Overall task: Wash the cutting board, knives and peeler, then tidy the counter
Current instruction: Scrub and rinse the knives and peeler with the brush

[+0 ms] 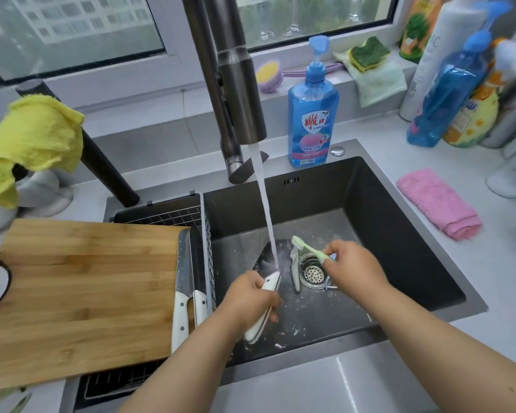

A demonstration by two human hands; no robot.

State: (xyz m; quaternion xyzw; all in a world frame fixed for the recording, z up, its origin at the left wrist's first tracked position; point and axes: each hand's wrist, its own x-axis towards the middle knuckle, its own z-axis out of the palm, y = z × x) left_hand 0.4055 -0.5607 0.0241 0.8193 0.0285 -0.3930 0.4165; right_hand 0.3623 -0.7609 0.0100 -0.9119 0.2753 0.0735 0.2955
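Left hand gripping knife under running water in sink, right hand pinching green toothbrush

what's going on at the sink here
A person is washing a white-handled knife in the sink: the left hand grips its handle, with the blade under the running water, while the right hand pinches a green toothbrush above the drain. Two more knives lie beside the wooden cutting board on the rack at left.
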